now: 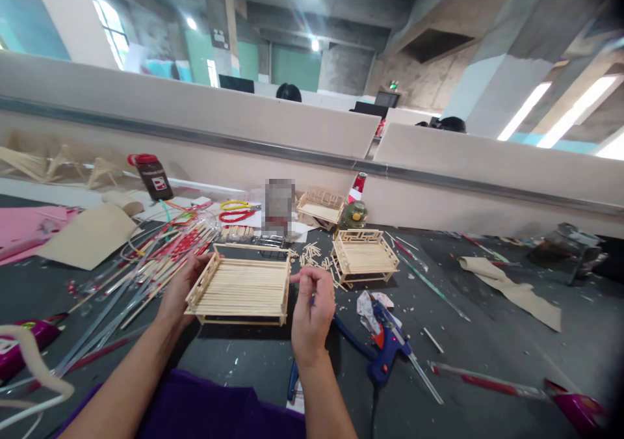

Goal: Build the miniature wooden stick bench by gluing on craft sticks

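Observation:
A miniature wooden daybed (244,289) made of thin sticks is held a little above the dark table in front of me. My left hand (182,292) grips it by its left end, the fingers behind the side rail. At the right end, my right hand (314,312) has its fingers curled and its thumb against them, the index fingertip by the back corner post. Whether a small piece sits in that pinch is hidden. A second stick daybed (365,257) stands to the right, and a stick bench (322,206) stands farther back.
A blue glue gun (387,351) lies right of my right hand. Loose sticks (182,244) pile up at left, and short cut pieces (311,253) lie behind the daybed. Scissors (237,216), a bottle (153,177) and sandpaper (511,289) are farther out. A low partition (219,127) borders the table.

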A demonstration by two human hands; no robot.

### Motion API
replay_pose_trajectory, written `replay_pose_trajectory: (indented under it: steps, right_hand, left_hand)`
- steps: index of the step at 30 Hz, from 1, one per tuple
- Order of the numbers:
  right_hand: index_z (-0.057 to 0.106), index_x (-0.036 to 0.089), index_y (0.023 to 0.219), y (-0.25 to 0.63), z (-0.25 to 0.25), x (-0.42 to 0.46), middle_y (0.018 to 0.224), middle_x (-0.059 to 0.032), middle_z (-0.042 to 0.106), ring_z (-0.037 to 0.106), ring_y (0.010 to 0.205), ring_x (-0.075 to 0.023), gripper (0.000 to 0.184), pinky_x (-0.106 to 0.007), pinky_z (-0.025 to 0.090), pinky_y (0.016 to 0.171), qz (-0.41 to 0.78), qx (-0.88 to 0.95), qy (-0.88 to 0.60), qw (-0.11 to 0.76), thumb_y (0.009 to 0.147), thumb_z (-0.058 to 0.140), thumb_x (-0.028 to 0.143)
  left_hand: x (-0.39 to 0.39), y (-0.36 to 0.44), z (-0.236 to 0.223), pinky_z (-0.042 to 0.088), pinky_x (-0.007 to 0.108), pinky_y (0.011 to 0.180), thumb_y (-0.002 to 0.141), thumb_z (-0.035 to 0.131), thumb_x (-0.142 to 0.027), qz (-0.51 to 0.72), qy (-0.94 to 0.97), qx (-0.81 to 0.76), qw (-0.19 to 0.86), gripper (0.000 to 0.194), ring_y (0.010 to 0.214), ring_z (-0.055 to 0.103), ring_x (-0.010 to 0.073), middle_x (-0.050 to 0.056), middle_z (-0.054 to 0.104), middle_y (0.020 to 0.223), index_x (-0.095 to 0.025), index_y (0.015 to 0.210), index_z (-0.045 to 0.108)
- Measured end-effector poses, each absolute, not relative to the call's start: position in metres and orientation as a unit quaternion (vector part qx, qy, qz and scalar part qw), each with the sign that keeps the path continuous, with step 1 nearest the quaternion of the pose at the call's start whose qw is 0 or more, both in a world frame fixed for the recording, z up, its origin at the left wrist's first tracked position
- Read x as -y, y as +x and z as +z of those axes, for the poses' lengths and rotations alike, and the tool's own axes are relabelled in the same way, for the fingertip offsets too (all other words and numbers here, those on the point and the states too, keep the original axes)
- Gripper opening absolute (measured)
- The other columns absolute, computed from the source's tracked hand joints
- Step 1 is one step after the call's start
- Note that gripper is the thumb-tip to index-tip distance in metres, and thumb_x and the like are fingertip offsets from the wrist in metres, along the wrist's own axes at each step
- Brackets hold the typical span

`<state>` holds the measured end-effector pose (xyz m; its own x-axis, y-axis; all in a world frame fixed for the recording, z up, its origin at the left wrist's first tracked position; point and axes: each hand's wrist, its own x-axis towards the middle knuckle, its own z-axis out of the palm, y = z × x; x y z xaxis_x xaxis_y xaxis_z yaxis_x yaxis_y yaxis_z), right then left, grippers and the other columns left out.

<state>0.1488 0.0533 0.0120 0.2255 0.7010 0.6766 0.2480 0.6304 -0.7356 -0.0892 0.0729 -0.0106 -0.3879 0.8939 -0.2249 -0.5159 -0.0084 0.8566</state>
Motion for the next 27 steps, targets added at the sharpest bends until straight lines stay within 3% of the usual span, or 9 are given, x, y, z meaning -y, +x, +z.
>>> replay_pose_trajectory:
  steps: [9,19,27]
  right_hand:
    - [0.056,0.02,0.085,0.1453,0.0105,-0.049,0.08,-0.0023,0.059,0.057,0.078,-0.0168,0.02,-0.031,0.045,0.073,0.174,0.634,-0.383,0.649,0.099,0.041,0.021]
    - [0.058,0.02,0.087,0.1452,0.0102,-0.0488,0.08,-0.0019,0.06,0.057,0.078,-0.0169,0.016,-0.031,0.045,0.074,0.145,0.641,-0.393,0.643,0.097,0.045,0.019]
    - [0.059,0.02,0.089,0.1432,0.0076,-0.0486,0.079,-0.0023,0.06,0.058,0.078,-0.0174,0.014,-0.032,0.046,0.075,0.144,0.652,-0.388,0.635,0.095,0.046,0.018]
  left_hand:
    - [-0.0751,-0.0883,-0.0111,0.061,0.035,0.073,0.09,0.051,-0.049,0.689,0.188,-0.472,0.517,0.037,0.086,0.072,0.0257,0.008,0.076,0.089,-0.017,0.09,0.071]
    - [-0.0719,-0.0875,-0.0091,0.06,0.037,0.073,0.092,0.047,-0.048,0.68,0.177,-0.458,0.545,0.042,0.083,0.072,0.0264,0.009,0.075,0.084,-0.014,0.093,0.071]
    - [-0.0701,-0.0917,-0.0123,0.058,0.032,0.067,0.097,0.04,-0.04,0.697,0.148,-0.47,0.522,0.041,0.071,0.071,0.0209,0.006,0.074,0.078,-0.015,0.084,0.071]
